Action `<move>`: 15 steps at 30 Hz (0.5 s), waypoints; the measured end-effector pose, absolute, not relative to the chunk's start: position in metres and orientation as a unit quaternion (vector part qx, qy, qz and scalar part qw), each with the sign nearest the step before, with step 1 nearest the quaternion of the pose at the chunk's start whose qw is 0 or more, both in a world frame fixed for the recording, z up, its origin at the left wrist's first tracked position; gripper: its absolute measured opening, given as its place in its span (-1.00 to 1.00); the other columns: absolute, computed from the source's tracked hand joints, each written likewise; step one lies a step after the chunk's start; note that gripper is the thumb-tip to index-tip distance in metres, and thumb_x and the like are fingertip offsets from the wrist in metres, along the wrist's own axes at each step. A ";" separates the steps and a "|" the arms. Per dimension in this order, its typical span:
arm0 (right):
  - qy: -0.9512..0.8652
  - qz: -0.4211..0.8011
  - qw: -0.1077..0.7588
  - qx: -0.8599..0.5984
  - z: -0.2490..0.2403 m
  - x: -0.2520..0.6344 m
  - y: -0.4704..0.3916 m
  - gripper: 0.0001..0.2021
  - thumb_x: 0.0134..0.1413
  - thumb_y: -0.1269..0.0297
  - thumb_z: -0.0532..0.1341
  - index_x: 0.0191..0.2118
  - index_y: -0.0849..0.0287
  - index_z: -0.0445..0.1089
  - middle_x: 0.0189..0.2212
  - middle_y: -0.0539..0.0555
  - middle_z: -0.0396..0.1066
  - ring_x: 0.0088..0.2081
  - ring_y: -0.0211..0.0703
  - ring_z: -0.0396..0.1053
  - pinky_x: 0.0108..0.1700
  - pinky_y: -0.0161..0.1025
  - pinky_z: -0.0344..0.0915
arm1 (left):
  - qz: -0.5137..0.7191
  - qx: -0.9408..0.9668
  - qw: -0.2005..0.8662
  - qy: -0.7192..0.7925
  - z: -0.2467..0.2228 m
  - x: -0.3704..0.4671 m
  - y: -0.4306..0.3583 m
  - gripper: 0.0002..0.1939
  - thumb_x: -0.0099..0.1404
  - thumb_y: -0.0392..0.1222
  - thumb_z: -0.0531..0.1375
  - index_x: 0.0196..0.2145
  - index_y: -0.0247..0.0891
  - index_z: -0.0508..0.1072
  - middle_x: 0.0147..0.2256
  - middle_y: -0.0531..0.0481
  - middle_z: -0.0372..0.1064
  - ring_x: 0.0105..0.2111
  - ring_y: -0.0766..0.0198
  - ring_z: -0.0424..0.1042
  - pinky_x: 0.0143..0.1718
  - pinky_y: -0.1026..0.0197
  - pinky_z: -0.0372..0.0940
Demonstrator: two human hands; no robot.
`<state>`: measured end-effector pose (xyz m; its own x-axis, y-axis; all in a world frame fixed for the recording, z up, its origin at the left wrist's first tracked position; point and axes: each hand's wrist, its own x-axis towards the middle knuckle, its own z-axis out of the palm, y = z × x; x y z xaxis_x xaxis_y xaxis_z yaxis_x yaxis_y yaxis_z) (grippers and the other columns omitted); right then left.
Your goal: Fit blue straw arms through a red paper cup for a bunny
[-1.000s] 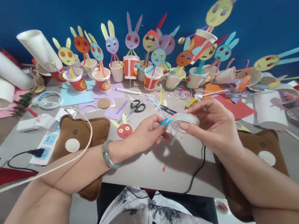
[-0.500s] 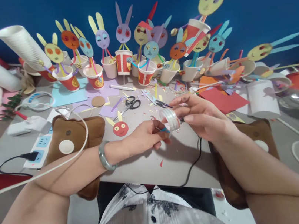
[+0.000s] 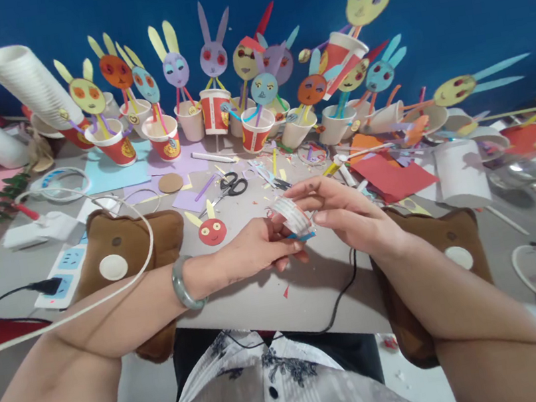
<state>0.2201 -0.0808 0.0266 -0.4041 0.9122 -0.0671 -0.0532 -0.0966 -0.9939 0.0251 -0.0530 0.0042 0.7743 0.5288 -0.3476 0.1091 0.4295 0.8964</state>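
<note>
Over the middle of the table, my left hand is closed in a pinch on a small blue strip, partly hidden by the thumb. A roll of clear tape is tilted just above the strip. My right hand has its curved fingers around the roll's right and upper side. To the left lies a red paper rabbit face with yellow ears. Behind it are black-handled scissors. Another pair of scissors lies partly behind my right fingers.
Paper cups with paper rabbit figures line the back by the blue wall. Brown cushions lie under both forearms. A white cable crosses the left forearm. Red paper and a power strip flank the work area.
The tape roll has tilted and moved slightly left and down. My right fingers have come in closer around it, and more of the blue strip shows. The view has shifted slightly.
</note>
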 end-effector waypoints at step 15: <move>-0.622 0.486 0.441 -0.427 0.016 0.220 -0.067 -0.57 0.10 -0.08 0.42 -0.19 0.03 0.22 -0.30 0.03 0.56 -0.31 -0.14 0.54 -0.25 -0.20 0.46 | 0.176 0.454 0.826 0.283 -0.007 0.023 -0.054 -0.80 0.24 -0.15 0.37 -0.30 -0.38 0.56 -0.34 -0.04 0.57 -0.58 0.53 0.32 -0.58 0.38 0.13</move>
